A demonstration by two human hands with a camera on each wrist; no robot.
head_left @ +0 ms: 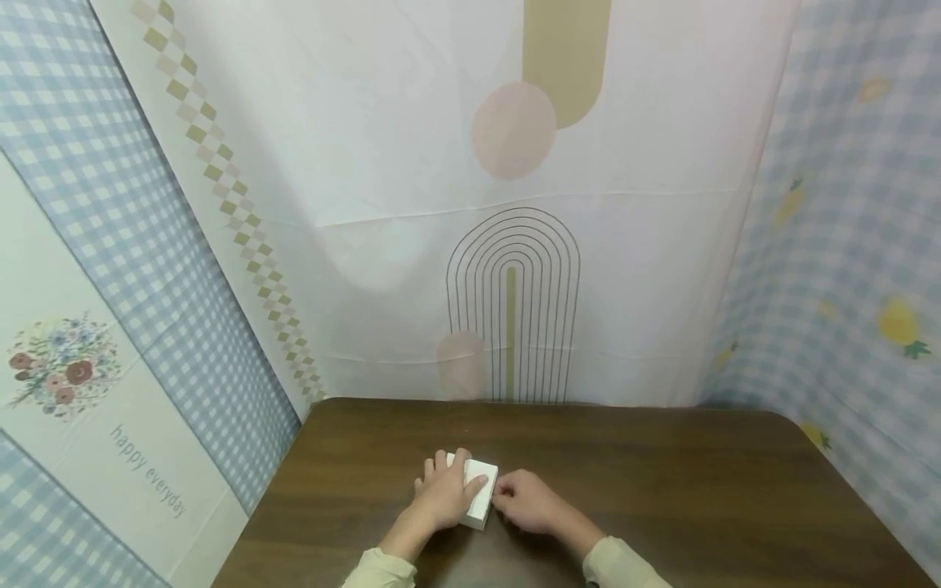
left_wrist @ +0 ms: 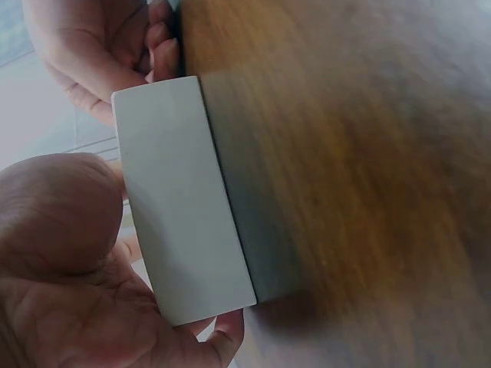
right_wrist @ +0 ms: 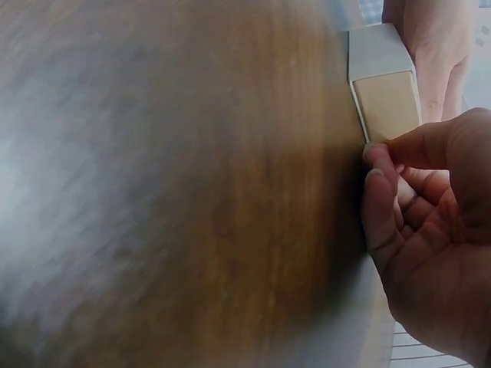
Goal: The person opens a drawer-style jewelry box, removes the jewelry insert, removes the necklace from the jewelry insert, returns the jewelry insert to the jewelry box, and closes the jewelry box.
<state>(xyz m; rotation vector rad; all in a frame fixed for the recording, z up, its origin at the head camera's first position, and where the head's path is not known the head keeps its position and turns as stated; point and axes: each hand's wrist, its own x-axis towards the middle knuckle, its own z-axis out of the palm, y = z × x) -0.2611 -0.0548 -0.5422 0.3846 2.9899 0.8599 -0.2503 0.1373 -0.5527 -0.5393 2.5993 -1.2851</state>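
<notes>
A small white box (head_left: 476, 505) lies on the table in the head view, beneath my left hand (head_left: 443, 492). The left thumb lies across its top and the other fingers reach over its far left side, gripping it. In the left wrist view a plain white face of the box (left_wrist: 180, 203) is turned to the camera. My right hand (head_left: 527, 500) is at the box's right side with curled fingers. In the right wrist view its thumb and forefinger (right_wrist: 380, 157) pinch at the edge of a tan panel (right_wrist: 389, 106) framed in white; exactly what lies between the fingertips is hidden.
The dark brown wooden table (head_left: 662, 474) has rounded far corners. Behind it hangs a white patterned cloth (head_left: 382, 286). Blue-checked cloths stand at the left (head_left: 147, 180) and right (head_left: 831, 245). Light sleeves (head_left: 625, 563) cover both forearms.
</notes>
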